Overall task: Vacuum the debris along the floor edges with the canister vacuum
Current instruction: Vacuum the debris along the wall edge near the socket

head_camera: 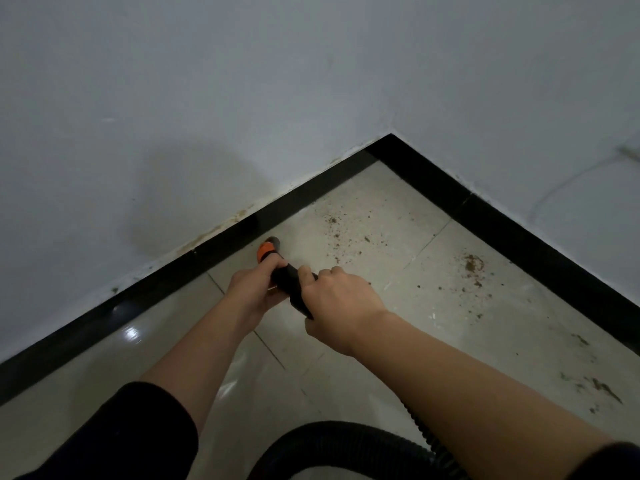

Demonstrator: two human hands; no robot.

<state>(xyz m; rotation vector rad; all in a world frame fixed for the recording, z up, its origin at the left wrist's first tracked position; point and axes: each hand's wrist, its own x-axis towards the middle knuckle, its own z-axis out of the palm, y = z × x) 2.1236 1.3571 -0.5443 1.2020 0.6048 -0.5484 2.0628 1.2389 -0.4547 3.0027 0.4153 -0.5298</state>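
Both hands hold the vacuum's black nozzle tube (289,279), which ends in an orange collar (267,251) and a dark tip pointing down at the floor beside the black baseboard (221,242). My left hand (254,289) grips the tube just behind the orange collar. My right hand (337,306) grips it further back. Brown debris (341,233) is scattered on the beige tiles right of the tip, toward the corner. More debris (472,263) lies along the right wall's edge. The black ribbed hose (346,434) loops at the bottom under my right forearm.
White walls meet in a corner (391,135) with black baseboards on both sides. Further debris patches (604,389) sit at the lower right near the right baseboard. The tiled floor (415,320) is glossy, with a light reflection at the left.
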